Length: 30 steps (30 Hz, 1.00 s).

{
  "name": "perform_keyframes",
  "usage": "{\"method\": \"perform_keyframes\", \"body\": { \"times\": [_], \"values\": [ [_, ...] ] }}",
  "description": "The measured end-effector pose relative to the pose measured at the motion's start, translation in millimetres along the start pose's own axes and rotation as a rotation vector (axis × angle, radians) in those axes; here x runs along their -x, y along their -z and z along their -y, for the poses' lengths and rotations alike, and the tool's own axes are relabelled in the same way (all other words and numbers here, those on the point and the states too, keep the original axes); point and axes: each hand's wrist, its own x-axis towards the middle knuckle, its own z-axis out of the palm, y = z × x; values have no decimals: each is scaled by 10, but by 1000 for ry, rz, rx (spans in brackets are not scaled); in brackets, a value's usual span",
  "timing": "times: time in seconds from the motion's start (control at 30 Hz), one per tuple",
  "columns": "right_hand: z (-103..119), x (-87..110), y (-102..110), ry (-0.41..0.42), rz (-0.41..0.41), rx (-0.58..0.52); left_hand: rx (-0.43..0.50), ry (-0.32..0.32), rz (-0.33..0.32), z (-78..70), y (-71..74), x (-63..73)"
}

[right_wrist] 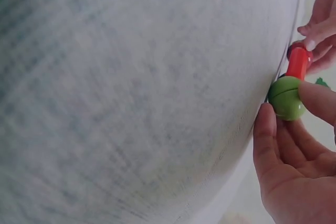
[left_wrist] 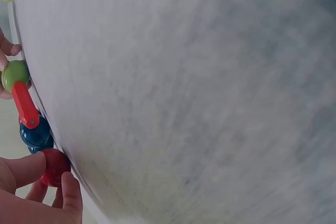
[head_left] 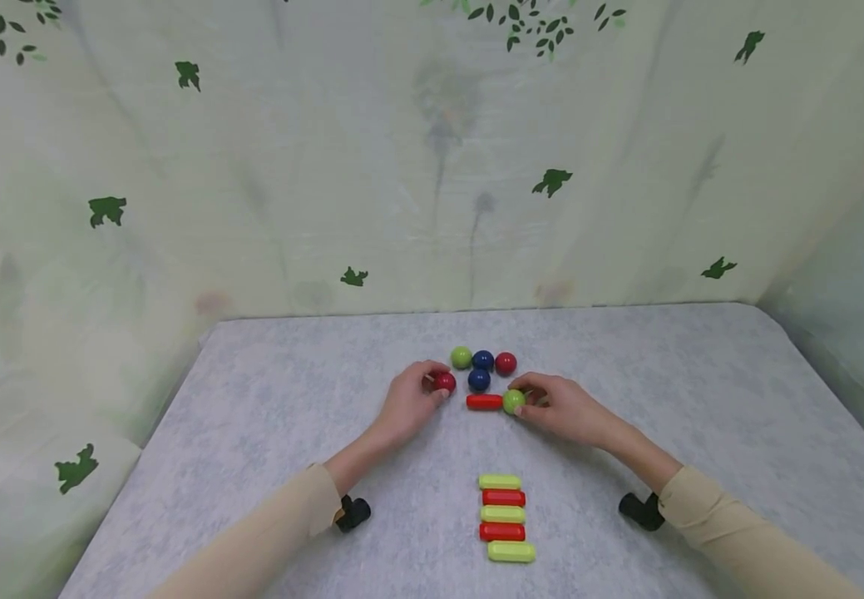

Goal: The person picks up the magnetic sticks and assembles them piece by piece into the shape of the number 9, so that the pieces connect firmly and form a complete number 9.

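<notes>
My left hand [head_left: 411, 399] pinches a red ball [head_left: 445, 382] between thumb and fingers, low at the tabletop. In the left wrist view the same red ball [left_wrist: 55, 167] shows between the fingertips. My right hand [head_left: 562, 406] holds a green ball [head_left: 513, 402] with thumb and fingers; it meets the right end of a red stick [head_left: 484, 403] lying crosswise. The left end of that stick is apart from the red ball. Behind the stick sit a blue ball [head_left: 479, 380], a second blue ball [head_left: 483, 360], another green ball [head_left: 461, 358] and another red ball [head_left: 506, 363].
Nearer the person, a column of yellow-green sticks [head_left: 502, 514] and red sticks [head_left: 502, 532] lies on the grey table [head_left: 312, 374]. A pale curtain [head_left: 372, 166] with leaf prints stands behind the table's far edge.
</notes>
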Motion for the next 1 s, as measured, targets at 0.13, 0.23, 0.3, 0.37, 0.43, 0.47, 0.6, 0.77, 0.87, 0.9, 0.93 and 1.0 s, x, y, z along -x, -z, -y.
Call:
{"method": "perform_keyframes", "body": {
  "times": [0.13, 0.23, 0.3, 0.37, 0.43, 0.47, 0.6, 0.77, 0.87, 0.9, 0.93, 1.0],
  "values": [
    [2, -2, 5, -9, 3, -1, 20, 3, 52, -25, 9, 57],
    [9, -7, 8, -15, 2, -5, 44, -9, 103, -26, 1, 82],
    [11, -11, 9, -21, 1, -6, 57, -17, 129, -24, -8, 87],
    [7, -18, 14, -25, 4, -6, 70, -20, 140, -18, -16, 84],
    [-2, -26, 20, -23, 12, -5, 76, -20, 137, -10, -21, 81],
    [-8, -31, 24, -21, 16, -6, 79, -21, 135, -8, -21, 81],
    [-43, -57, 39, -9, 33, -15, 94, -17, 139, -4, -20, 82],
    [-82, -83, 46, -9, 57, -41, 65, -30, 106, -55, 16, 127],
    [-99, -86, 51, -5, 67, -49, 41, -79, 61, -114, 44, 202],
    [-105, -86, 54, -2, 67, -50, 34, -103, 48, -136, 49, 234],
    [-110, -86, 56, 1, 67, -53, 30, -124, 41, -153, 51, 268],
    [-121, -87, 61, 9, 68, -55, 33, -156, 38, -190, 46, 346]
  ]
}}
